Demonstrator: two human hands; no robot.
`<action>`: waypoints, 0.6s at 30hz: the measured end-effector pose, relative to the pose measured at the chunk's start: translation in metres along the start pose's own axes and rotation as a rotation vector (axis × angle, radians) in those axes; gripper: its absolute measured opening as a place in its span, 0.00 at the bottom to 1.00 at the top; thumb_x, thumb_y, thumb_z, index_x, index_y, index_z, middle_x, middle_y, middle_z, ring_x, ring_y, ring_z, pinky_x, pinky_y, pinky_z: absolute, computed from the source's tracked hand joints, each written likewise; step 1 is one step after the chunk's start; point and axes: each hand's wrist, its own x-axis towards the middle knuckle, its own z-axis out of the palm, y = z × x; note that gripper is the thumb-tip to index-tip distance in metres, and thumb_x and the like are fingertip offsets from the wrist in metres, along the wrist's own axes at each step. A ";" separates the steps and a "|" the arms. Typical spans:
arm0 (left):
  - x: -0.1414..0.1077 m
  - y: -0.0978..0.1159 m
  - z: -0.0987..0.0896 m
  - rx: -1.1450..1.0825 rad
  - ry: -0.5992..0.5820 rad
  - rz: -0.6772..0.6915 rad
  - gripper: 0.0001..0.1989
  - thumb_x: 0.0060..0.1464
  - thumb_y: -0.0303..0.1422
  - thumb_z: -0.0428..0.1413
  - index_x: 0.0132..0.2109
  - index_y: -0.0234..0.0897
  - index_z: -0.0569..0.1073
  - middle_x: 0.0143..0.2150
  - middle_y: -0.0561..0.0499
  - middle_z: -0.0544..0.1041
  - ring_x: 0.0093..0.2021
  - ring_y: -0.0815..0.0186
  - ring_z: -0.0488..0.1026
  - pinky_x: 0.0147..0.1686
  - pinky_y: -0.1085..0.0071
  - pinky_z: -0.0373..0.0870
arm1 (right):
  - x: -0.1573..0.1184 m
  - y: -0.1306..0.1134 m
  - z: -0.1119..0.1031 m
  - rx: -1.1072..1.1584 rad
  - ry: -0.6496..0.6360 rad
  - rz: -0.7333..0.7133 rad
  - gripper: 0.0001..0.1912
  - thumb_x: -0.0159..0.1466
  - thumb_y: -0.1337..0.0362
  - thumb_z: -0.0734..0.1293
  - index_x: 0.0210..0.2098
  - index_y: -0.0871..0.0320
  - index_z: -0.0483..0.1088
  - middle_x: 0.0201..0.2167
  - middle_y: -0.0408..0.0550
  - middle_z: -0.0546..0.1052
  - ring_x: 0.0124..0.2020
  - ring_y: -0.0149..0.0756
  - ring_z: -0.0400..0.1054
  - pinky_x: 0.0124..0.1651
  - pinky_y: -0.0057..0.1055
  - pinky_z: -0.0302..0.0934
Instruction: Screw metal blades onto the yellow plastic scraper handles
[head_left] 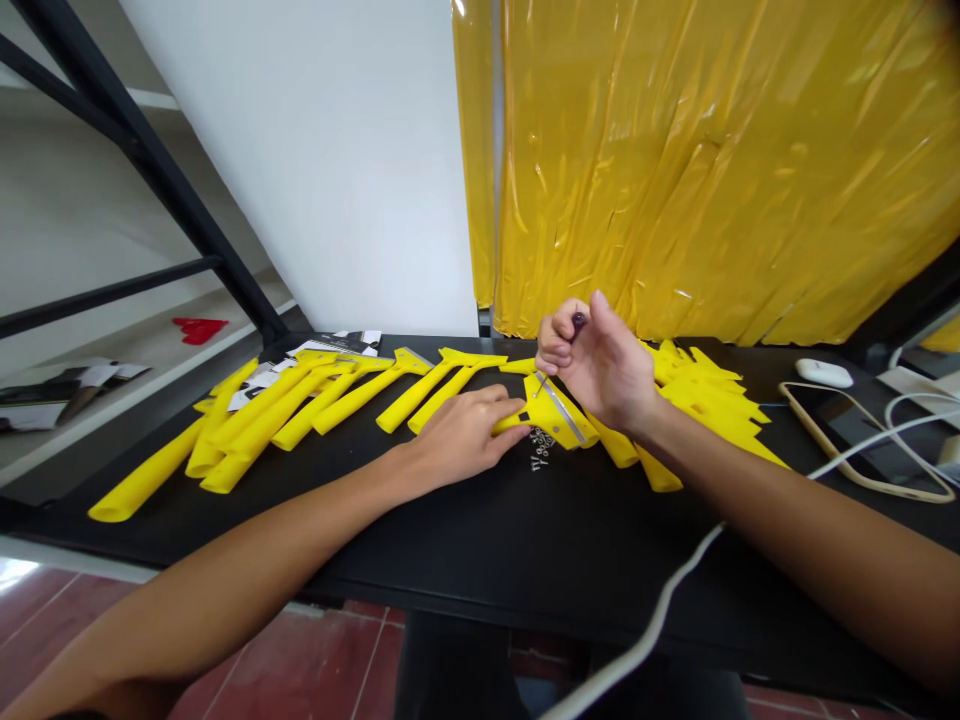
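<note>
Screwdriver [578, 321] at the scraper [559, 415]

The left hand [474, 432] pinches the scraper by its neck, the head jutting out right of the grip. The right hand [600, 365] clasps the screwdriver above it (small screws [540, 455] lie just beside). The shelf [196, 356] bears a red piece [199, 330].

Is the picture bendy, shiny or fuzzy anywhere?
Head view: the white panel slants and the phone looks stretched, perhaps from wide-angle distortion; glare streaks the yellow plastic sheet; the small metal pieces look too fuzzy to make out.
</note>
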 end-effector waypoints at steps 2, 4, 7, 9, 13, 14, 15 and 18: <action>-0.001 0.001 0.000 0.012 -0.005 0.010 0.16 0.71 0.41 0.51 0.54 0.38 0.79 0.42 0.47 0.76 0.41 0.60 0.75 0.42 0.65 0.69 | 0.000 0.000 -0.001 0.010 0.005 -0.005 0.31 0.65 0.33 0.64 0.25 0.54 0.61 0.25 0.40 0.55 0.25 0.31 0.49 0.30 0.31 0.55; -0.001 0.001 0.001 0.014 -0.013 0.011 0.17 0.72 0.41 0.51 0.55 0.38 0.79 0.42 0.47 0.76 0.40 0.61 0.75 0.41 0.66 0.69 | 0.001 0.000 -0.001 0.020 0.007 -0.008 0.31 0.65 0.34 0.64 0.25 0.54 0.61 0.25 0.40 0.55 0.25 0.31 0.49 0.30 0.31 0.55; -0.001 0.002 0.001 0.011 -0.019 0.007 0.16 0.71 0.41 0.52 0.55 0.38 0.79 0.42 0.47 0.76 0.41 0.61 0.75 0.40 0.66 0.69 | 0.000 0.000 0.000 0.029 0.007 0.004 0.30 0.65 0.34 0.66 0.25 0.55 0.61 0.25 0.40 0.54 0.25 0.31 0.48 0.30 0.31 0.54; -0.001 0.002 0.001 0.013 -0.019 0.004 0.16 0.71 0.41 0.52 0.54 0.38 0.79 0.42 0.47 0.76 0.41 0.61 0.75 0.41 0.66 0.69 | 0.000 0.000 0.001 0.033 0.002 0.013 0.30 0.64 0.35 0.67 0.25 0.55 0.61 0.25 0.40 0.54 0.25 0.31 0.47 0.30 0.31 0.53; -0.001 0.003 0.001 0.011 -0.017 -0.002 0.16 0.71 0.41 0.52 0.53 0.38 0.79 0.43 0.48 0.76 0.41 0.61 0.75 0.41 0.66 0.69 | -0.001 0.001 0.002 0.051 -0.012 0.023 0.29 0.62 0.37 0.71 0.25 0.55 0.62 0.24 0.39 0.55 0.25 0.31 0.47 0.30 0.30 0.51; -0.001 0.003 0.001 0.010 -0.017 -0.002 0.16 0.71 0.41 0.52 0.54 0.38 0.79 0.43 0.48 0.76 0.41 0.61 0.75 0.41 0.66 0.69 | -0.001 0.001 0.002 0.057 -0.012 0.024 0.29 0.61 0.38 0.72 0.25 0.55 0.62 0.24 0.40 0.55 0.25 0.31 0.47 0.30 0.30 0.51; -0.001 0.003 0.001 0.009 -0.016 -0.003 0.16 0.71 0.41 0.53 0.54 0.38 0.79 0.43 0.48 0.76 0.41 0.61 0.75 0.41 0.66 0.69 | -0.001 0.001 0.002 0.064 -0.011 0.024 0.28 0.61 0.39 0.73 0.25 0.55 0.62 0.24 0.40 0.55 0.25 0.31 0.47 0.30 0.31 0.50; -0.001 0.003 0.001 0.008 -0.011 -0.008 0.16 0.71 0.41 0.53 0.53 0.38 0.79 0.42 0.48 0.76 0.41 0.61 0.75 0.41 0.66 0.68 | -0.001 0.001 0.001 0.082 -0.010 0.013 0.26 0.61 0.42 0.73 0.25 0.55 0.63 0.25 0.40 0.55 0.26 0.31 0.47 0.30 0.31 0.50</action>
